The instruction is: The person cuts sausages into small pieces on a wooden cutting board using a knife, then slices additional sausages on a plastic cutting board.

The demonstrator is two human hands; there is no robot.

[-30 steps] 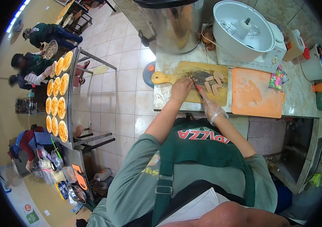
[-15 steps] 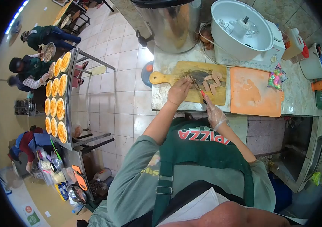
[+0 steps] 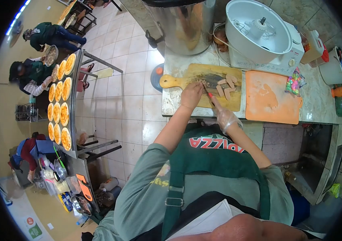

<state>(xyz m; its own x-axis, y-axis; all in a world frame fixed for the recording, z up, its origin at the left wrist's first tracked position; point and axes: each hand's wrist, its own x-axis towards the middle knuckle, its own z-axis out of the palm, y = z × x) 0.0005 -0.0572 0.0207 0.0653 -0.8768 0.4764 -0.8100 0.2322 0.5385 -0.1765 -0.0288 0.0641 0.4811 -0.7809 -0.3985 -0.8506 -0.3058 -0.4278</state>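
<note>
On the wooden cutting board, my left hand has its fingers bent together, pressing on a sausage piece mostly hidden under the fingertips. Small chopped bits lie just beyond them. My right hand, in a clear plastic glove, grips a knife with a red and dark handle. Its blade sits on the board right beside my left fingertips. Several sausage pieces lie to the right of the blade, apart from both hands.
An orange cutting board adjoins on the right, with a bag of colourful items. Behind stand a mixer with a white bowl and a large steel container. At left, co-workers stand by a table of pizzas.
My right hand has moved slightly left and toward me. The knife has come closer to my left fingertips. My left hand has barely moved.
</note>
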